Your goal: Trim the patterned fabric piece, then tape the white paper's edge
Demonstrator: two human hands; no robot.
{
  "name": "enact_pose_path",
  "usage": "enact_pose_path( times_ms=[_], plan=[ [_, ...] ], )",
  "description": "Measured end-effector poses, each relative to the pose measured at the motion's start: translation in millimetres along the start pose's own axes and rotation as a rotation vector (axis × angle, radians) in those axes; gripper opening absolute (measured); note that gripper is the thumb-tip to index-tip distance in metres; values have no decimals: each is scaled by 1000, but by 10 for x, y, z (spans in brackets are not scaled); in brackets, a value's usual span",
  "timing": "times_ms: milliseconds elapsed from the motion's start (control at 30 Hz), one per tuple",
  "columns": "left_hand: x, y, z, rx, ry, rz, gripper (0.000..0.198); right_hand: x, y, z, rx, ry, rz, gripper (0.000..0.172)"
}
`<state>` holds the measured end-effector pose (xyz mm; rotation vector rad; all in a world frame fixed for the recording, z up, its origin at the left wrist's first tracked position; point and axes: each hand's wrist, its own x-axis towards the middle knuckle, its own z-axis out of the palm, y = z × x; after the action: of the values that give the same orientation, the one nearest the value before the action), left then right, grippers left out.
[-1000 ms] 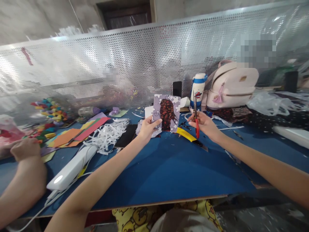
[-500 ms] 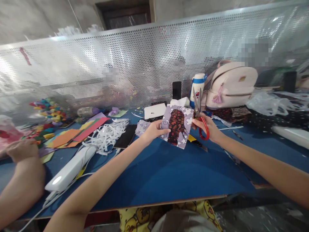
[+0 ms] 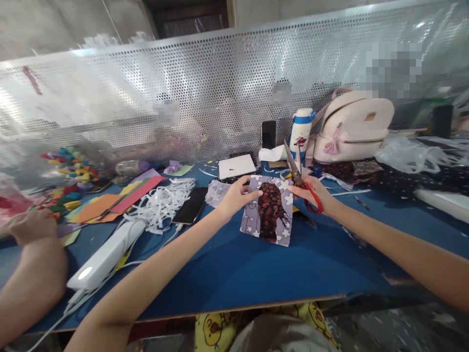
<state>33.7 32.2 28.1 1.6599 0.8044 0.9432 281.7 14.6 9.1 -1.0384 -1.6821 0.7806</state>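
Note:
My left hand (image 3: 237,195) pinches the upper left edge of a purple patterned paper (image 3: 269,210) with white flowers and a dark red-brown figure on it. The sheet hangs just above the blue table (image 3: 256,274), its lower edge near the surface. My right hand (image 3: 311,193) grips red-handled scissors (image 3: 301,181) at the paper's upper right corner, their blades parted and pointing up and away.
Another person's hand (image 3: 31,227) rests at the far left by coloured paper sheets (image 3: 110,203). White paper strips (image 3: 161,203), a black phone (image 3: 191,205), a white device with cable (image 3: 106,256), a white card (image 3: 236,166), a bottle (image 3: 301,132) and a pink backpack (image 3: 353,124) stand before the perforated metal screen (image 3: 205,93).
The paper has come down and toward me from upright near the screen. The scissors have swung from pointing down to blades up and open at the paper's corner.

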Motion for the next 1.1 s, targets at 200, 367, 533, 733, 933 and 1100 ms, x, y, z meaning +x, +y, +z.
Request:
enact_pose_path(
  times_ms=[200,367,533,733,933,1100],
  plan=[
    [8,51,22,126,86,111,39,-38,34,23,-32,-27,-8,44],
    [29,31,21,179,96,182,21,-46,8,31,-46,-28,-21,45],
    [30,33,18,214,104,226,19,-41,17,22,-44,-38,-25,45],
    [16,39,33,232,109,252,18,-43,67,14,-29,-47,-18,42],
    [17,9,34,244,112,258,18,-55,46,17,-11,-52,-26,40],
    [23,24,-2,262,76,245,20,-50,61,8,-15,-64,-37,41]
  ],
)
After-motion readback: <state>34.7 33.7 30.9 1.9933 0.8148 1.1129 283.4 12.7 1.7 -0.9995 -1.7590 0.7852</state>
